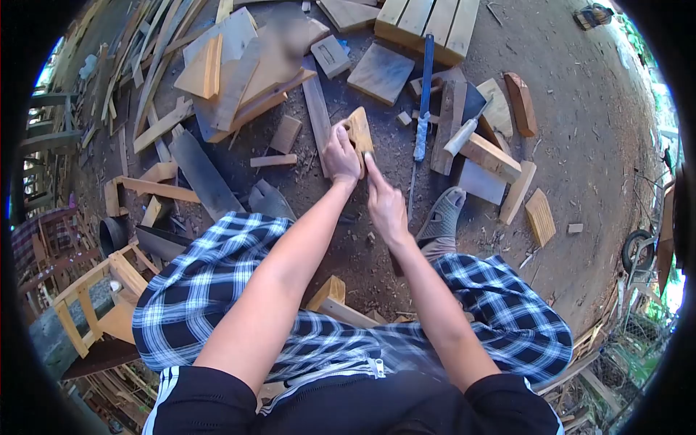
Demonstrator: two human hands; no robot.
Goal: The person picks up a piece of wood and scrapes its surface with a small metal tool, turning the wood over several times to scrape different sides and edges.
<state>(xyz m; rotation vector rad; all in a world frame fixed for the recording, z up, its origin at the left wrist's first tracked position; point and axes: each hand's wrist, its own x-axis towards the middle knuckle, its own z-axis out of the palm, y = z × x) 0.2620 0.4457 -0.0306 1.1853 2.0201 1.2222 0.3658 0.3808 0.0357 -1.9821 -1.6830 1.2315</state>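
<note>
Between my knees, my left hand (pixel 341 154) is wrapped round a small pale wooden block (pixel 359 129), gripping it from the left with its upper end showing. My right hand (pixel 388 209) is closed, one digit stretched along the lower right edge of the block. What those right fingers hold is mostly hidden; a dark brown stick-like end (pixel 396 264) shows below the wrist and may belong to it. A long narrow plank (pixel 316 119) lies just left of the block. To the right, a handsaw-like long blade (pixel 428 72) has a wrapped pale grip (pixel 420 139).
Offcuts surround my feet, including a square board (pixel 381 72) and a slatted wooden piece (pixel 428 25) ahead. A tool with a pale handle (pixel 461 136) rests on wood at right. Long strips (pixel 156 51) pile up far left. A wooden frame (pixel 94 304) stands by my left knee.
</note>
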